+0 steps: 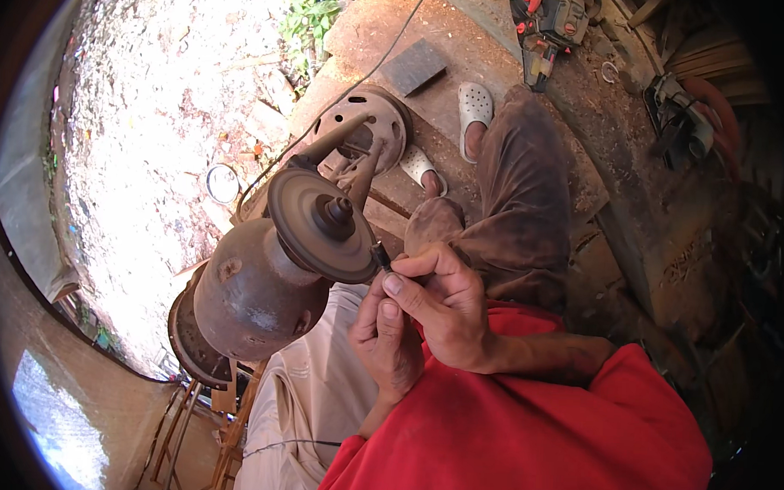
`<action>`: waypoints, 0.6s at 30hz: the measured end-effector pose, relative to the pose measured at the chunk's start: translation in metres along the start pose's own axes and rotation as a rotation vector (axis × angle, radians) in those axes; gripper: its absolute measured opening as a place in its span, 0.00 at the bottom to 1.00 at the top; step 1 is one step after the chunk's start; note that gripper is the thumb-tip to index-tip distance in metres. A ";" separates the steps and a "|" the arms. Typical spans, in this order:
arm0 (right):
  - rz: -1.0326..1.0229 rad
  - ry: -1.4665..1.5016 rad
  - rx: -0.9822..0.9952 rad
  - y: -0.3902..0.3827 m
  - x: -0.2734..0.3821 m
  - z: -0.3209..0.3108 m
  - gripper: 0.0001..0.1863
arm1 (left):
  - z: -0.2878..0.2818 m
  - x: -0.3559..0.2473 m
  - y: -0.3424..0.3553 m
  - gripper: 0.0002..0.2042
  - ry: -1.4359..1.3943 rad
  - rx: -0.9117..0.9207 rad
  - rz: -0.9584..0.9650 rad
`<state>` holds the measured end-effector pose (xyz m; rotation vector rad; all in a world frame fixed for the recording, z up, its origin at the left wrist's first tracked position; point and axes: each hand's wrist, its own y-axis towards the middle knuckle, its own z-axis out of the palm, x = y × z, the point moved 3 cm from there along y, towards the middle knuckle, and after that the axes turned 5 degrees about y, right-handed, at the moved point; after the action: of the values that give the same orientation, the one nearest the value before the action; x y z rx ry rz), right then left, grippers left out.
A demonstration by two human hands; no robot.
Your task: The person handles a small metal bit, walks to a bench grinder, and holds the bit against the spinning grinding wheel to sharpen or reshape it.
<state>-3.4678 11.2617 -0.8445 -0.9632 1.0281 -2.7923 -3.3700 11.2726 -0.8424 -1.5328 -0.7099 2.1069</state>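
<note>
Both my hands meet at the right edge of a round grinding wheel fixed to the shaft of a rusty, rounded motor. A small dark rod-like piece sticks out from my fingertips toward the wheel's rim; whether it touches the rim, I cannot tell. My right hand pinches it from above, thumb and forefinger closed on it. Just below, my left hand is closed too, its fingertips pressed at the lower end of the piece beside my right thumb.
Beyond the motor, its stand has a round perforated metal base. A dark rectangular block lies near white clogs on the worn floor. A red-and-black power tool lies far right, and a cable runs past the stand.
</note>
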 end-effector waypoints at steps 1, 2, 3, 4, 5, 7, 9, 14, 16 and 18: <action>-0.003 0.001 -0.001 0.000 0.000 0.000 0.06 | 0.000 0.000 0.000 0.23 -0.007 0.008 0.003; -0.003 0.000 -0.002 0.000 0.001 0.000 0.06 | 0.001 -0.001 0.000 0.23 -0.014 0.016 0.005; -0.003 -0.021 -0.002 -0.001 0.003 0.001 0.05 | 0.000 0.000 -0.001 0.23 -0.015 0.017 0.005; -0.003 -0.042 -0.002 -0.001 0.004 0.001 0.05 | 0.000 0.000 -0.001 0.23 -0.004 0.023 0.009; -0.003 -0.043 -0.003 -0.001 0.004 0.000 0.05 | 0.000 0.001 -0.002 0.23 0.002 0.026 0.010; -0.043 -0.093 0.010 -0.003 0.005 -0.001 0.05 | 0.000 0.000 -0.003 0.24 0.011 0.033 0.011; -0.047 -0.086 0.015 -0.003 0.004 -0.003 0.04 | 0.000 0.000 -0.004 0.24 0.014 0.037 0.010; -0.096 -0.115 0.025 -0.005 0.005 -0.005 0.04 | -0.004 0.002 -0.007 0.23 0.015 0.042 -0.006; -0.098 -0.165 0.048 -0.007 0.007 -0.006 0.05 | -0.003 0.003 -0.008 0.23 0.003 0.049 0.006; -0.083 -0.168 0.048 -0.009 0.008 -0.009 0.04 | -0.003 0.005 -0.010 0.22 -0.010 0.054 0.018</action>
<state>-3.4770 11.2724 -0.8398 -1.2367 0.9162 -2.7271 -3.3678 11.2835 -0.8404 -1.5061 -0.6393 2.1307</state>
